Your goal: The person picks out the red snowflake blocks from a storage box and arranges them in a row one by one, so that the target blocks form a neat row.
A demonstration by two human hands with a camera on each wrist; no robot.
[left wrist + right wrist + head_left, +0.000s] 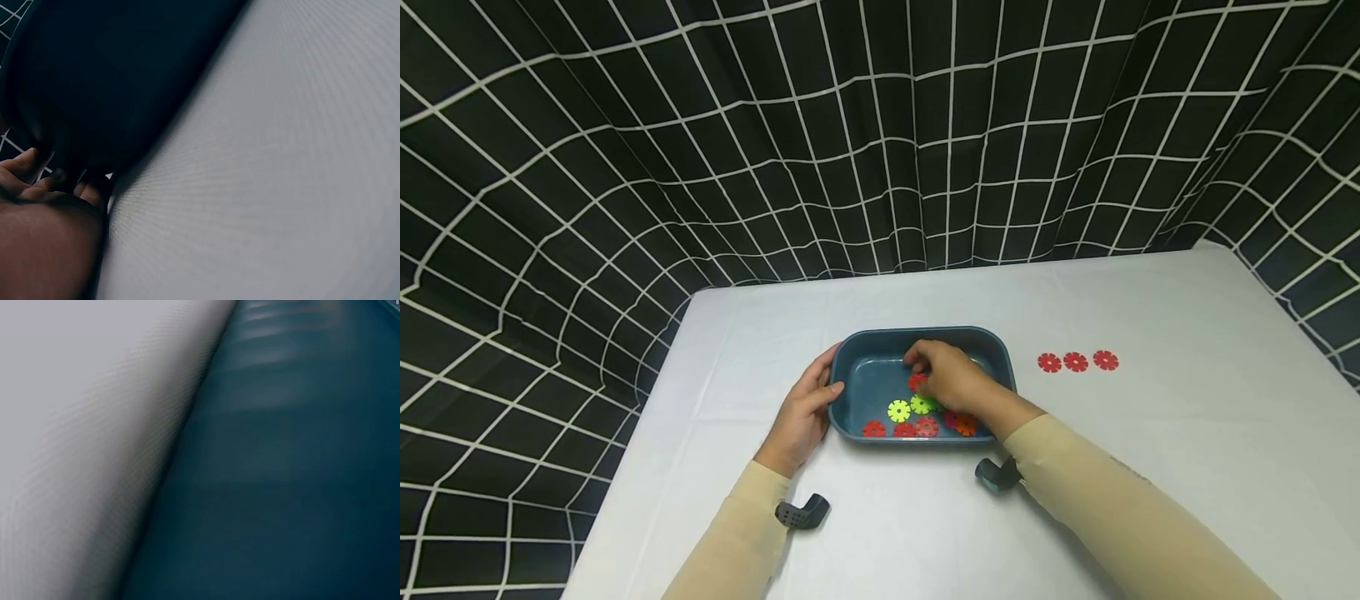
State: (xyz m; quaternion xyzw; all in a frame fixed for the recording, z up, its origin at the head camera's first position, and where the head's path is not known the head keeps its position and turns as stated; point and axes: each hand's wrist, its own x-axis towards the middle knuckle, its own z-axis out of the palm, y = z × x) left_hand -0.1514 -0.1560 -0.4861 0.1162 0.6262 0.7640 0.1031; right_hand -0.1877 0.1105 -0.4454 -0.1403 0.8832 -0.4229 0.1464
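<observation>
A dark blue plastic basin [867, 385] stands on the white cloth, with flat notched discs lying along its near side. My left hand [801, 417] holds the basin's left end, thumb over the rim and fingers against the outside. In the left wrist view those fingers [25, 164] touch the dark basin wall [125, 69]. My right hand [951, 377] reaches inside with bent fingers above a red disc [917, 382]; whether it pinches a disc is hidden. Yellow-green discs [898, 411], red discs [874, 428] and an orange disc [966, 425] lie nearby. Only the basin's outer wall [269, 456] and cloth fill the right wrist view.
Three red discs [1076, 362] lie in a row on the white-covered table [1150, 467], right of the basin. A black curtain with a white grid [880, 150] hangs behind the table and at both sides. Dark devices [802, 512] are on both wrists.
</observation>
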